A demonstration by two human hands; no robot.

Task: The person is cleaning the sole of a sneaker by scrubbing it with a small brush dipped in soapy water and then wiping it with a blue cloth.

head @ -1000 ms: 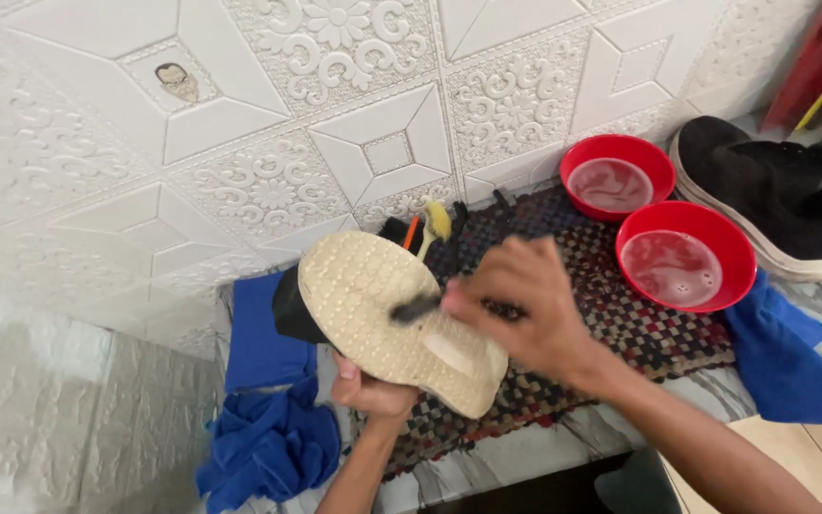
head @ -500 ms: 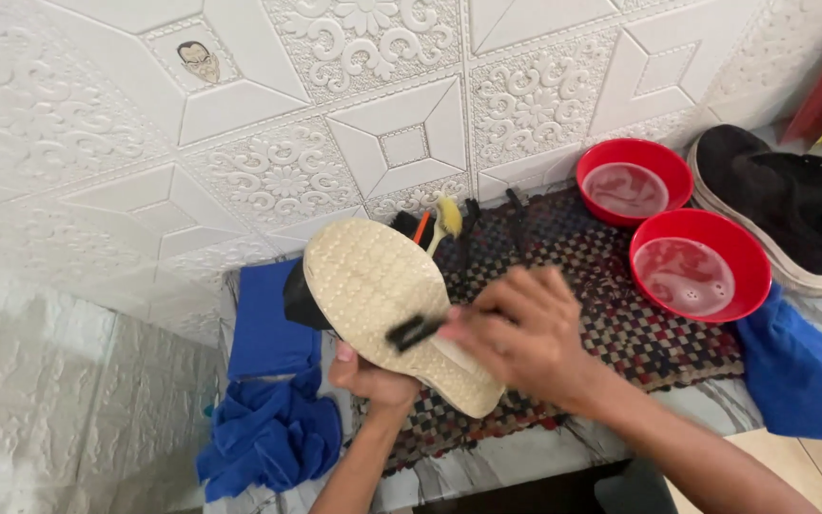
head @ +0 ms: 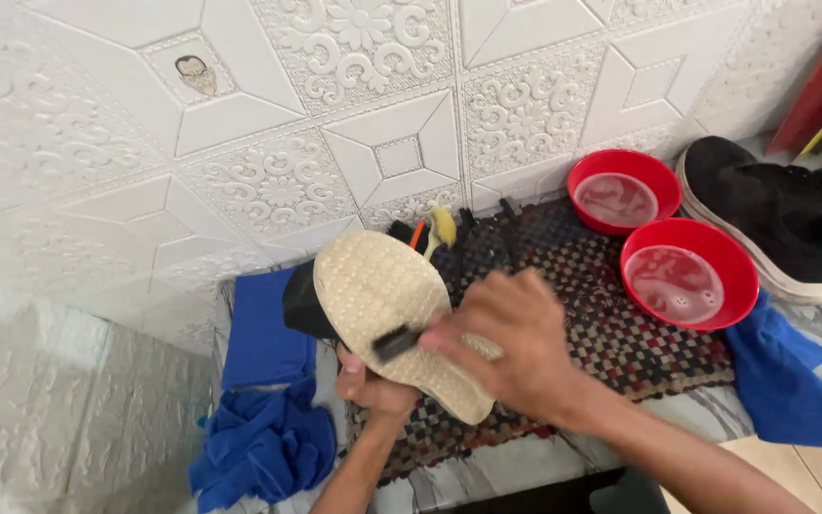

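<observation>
The left hand [head: 373, 385] gripped an upturned shoe [head: 387, 319] from below, above the woven mat's [head: 620, 324] near left corner, while the right hand [head: 516, 352] pinched a small dark brush [head: 398, 341] against its pale sole. The sole looked largely clean, scrubbing apparently unfinished; its long axis ran from near right to far left. Beyond stood two red bowls [head: 675, 271] of water and a second black shoe [head: 782, 214].

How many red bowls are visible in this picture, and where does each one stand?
2. One red bowl stands near the wall, beside the black shoe. The second red bowl stands in front of it, at the woven mat's right edge. Both hold cloudy water. None seems hidden.
</observation>
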